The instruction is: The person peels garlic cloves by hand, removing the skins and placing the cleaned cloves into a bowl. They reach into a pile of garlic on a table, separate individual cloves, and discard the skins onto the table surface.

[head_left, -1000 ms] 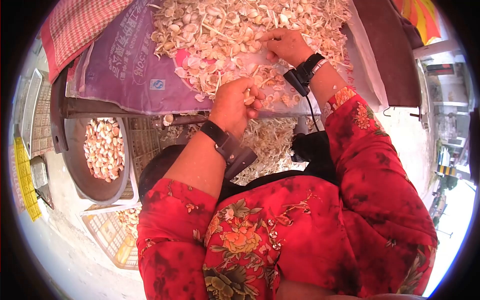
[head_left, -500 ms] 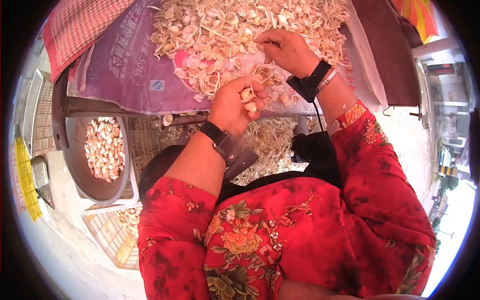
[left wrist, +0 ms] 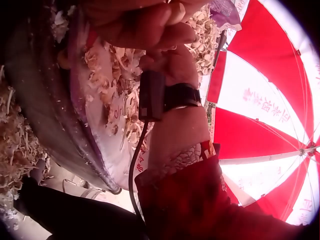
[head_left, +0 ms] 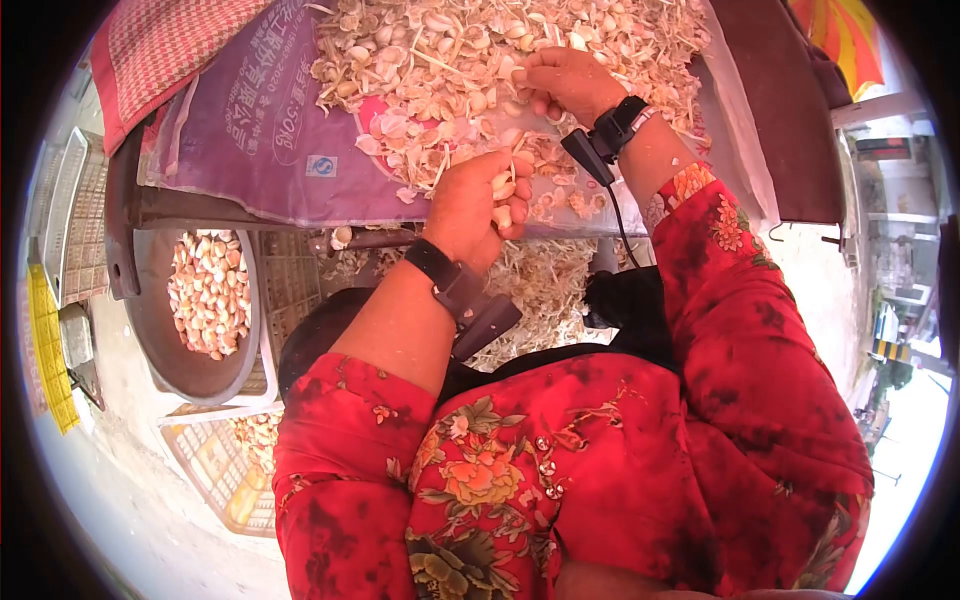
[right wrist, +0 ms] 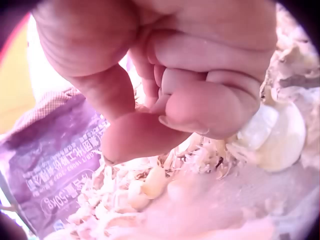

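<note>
Garlic cloves [head_left: 503, 214] lie in the curled fingers of my left hand [head_left: 468, 210], which holds them in front of the table's near edge. My right hand [head_left: 577, 82] is over the heap of garlic cloves and dry skins [head_left: 430, 60], fingertips right at the pile. In the right wrist view its fingers [right wrist: 210, 107] are bent, with pale cloves [right wrist: 155, 182] lying below them. I cannot tell whether something sits between thumb and fingertips. In the left wrist view, the left fingers [left wrist: 135, 25] fill the top, partly cut off.
A purple printed sack [head_left: 250, 150] covers the table under the heap. Below left stands a grey bowl [head_left: 190, 385] with garlic cloves, beside plastic crates [head_left: 215, 470]. Loose skins [head_left: 540, 285] are piled under the table. A checked cloth [head_left: 165, 50] hangs at the back left.
More cloves show in my left hand than a second ago. My right hand drew slightly back toward the right, then reached farther into the heap.
</note>
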Motion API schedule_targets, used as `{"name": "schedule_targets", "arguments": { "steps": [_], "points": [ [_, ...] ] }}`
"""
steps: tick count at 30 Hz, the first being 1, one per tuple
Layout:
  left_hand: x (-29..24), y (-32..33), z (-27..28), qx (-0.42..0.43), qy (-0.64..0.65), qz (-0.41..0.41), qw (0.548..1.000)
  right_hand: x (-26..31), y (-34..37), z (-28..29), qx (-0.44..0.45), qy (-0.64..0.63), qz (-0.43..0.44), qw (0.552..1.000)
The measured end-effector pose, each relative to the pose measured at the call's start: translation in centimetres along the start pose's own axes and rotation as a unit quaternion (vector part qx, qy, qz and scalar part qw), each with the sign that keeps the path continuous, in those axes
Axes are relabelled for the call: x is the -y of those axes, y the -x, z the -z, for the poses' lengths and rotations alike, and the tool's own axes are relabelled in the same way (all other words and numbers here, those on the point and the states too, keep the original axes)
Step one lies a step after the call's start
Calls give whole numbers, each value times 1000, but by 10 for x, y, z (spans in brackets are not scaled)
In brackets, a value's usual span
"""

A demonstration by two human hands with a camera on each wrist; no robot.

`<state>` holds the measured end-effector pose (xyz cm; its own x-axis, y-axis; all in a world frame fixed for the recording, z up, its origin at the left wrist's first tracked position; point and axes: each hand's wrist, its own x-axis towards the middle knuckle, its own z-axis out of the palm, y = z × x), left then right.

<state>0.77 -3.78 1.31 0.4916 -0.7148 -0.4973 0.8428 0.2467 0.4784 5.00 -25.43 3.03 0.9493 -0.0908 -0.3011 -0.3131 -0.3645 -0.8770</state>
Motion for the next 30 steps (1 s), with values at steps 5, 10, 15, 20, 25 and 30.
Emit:
{"name": "schedule_targets", "arguments": {
  "steps": [5,10,15,20,25,30],
  "points": [
    [3,-4,-5,-26,-25,-41,999,3,49,-7,44,-174,-11,984],
    [10,2,-13,-9,-190,-18,982,1,99,-31,23,88,130,987],
    [25,6,-12,28,-224,26,974,2,130,-38,20,121,162,979],
    [31,9,-11,56,-194,45,978,-18,136,-49,-36,89,157,983],
    [34,8,-6,95,-182,31,978,-11,144,-50,-25,-84,-5,996],
    [36,10,-9,148,-175,13,973,-24,149,-47,-2,-304,-58,951]
  ]
}}
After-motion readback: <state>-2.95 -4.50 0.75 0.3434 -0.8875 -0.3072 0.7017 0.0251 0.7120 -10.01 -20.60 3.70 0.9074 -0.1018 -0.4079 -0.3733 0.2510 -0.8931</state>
